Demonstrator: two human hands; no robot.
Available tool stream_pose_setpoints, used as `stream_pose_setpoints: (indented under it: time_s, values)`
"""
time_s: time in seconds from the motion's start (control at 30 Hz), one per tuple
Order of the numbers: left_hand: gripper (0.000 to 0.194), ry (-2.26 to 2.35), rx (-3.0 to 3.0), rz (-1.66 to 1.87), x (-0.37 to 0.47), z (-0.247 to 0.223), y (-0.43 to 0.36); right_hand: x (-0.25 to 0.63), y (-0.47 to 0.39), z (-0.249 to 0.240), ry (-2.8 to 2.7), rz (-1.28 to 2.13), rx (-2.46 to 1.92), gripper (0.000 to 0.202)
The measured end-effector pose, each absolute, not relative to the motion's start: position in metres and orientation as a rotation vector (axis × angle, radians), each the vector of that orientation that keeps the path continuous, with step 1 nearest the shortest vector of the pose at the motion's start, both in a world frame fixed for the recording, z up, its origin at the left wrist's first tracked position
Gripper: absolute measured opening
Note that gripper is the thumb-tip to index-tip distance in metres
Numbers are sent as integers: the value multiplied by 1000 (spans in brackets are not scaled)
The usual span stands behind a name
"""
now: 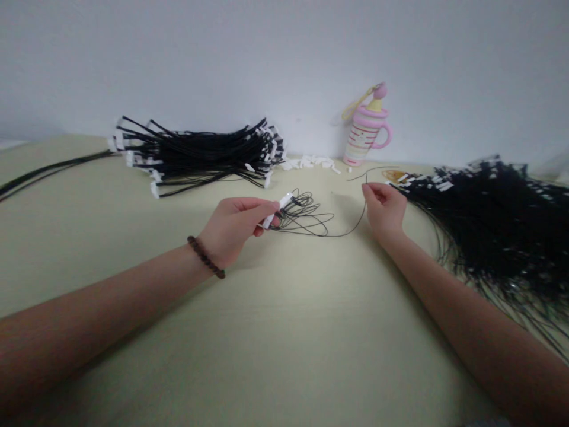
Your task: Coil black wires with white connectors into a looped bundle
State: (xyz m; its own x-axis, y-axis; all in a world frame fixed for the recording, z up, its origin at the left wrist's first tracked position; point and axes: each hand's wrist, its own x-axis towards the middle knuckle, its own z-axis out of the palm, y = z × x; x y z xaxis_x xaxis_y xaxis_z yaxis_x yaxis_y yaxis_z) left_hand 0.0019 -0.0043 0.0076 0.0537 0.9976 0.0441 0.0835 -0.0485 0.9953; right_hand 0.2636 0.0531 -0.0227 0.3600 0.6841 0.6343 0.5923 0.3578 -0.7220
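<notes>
- White connector (274, 217) is gripped in L hand (242, 228), pinched btwn thumb & fingers; piece is held at a slant, upper end tipped away to the R, above table (284, 344).
- Thin black wires (311, 209) are attached at connector's R side & are bunched in loose loops, spread twd the middle, btwn the two hands.
- One single wire (355, 228) is drawn out from the loops in a low curve & is held nr its end by R hand (386, 210); tip is seen poking up just above thumb & forefinger. Remaining R fingers are curled in.
- Hands are kept well apart; dark beaded bracelet (205, 258) is worn on L wrist.
- Big bundle of black cables (200, 151) w/ white ends is laid behind L hand, nr wall (222, 59); a few long cables (57, 165) are stretched from its L side to the pic edge.
- Small white pcs (311, 162) are scattered just R of that bundle, along the back.
- Pink/white striped cup (362, 136) w/ handle & yellow strap is stood upright at the back, beyond R hand.
- Large heap of black wires (502, 225) w/ white bits is piled R of R hand; small orange-yellow item (393, 175) is seen at its near-L tip, exact type unclear.
</notes>
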Motion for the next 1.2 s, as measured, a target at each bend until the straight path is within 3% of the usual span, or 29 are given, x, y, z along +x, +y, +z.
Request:
stream_pose_setpoints:
  time_s: [0.37, 0.57, 1.2]
  values:
    - [20, 1263, 1329, 1203, 2, 8, -1, 204, 8, -13, -1679, 505, -1040, 18]
    - [21, 1230, 1356, 1194, 3, 7, -4, 173, -25, -8, -1859, 400, -971, 10]
    - [28, 1289, 1529, 1166, 5, 7, -12, 169, -22, -17, -1790, 452, -1037, 9]
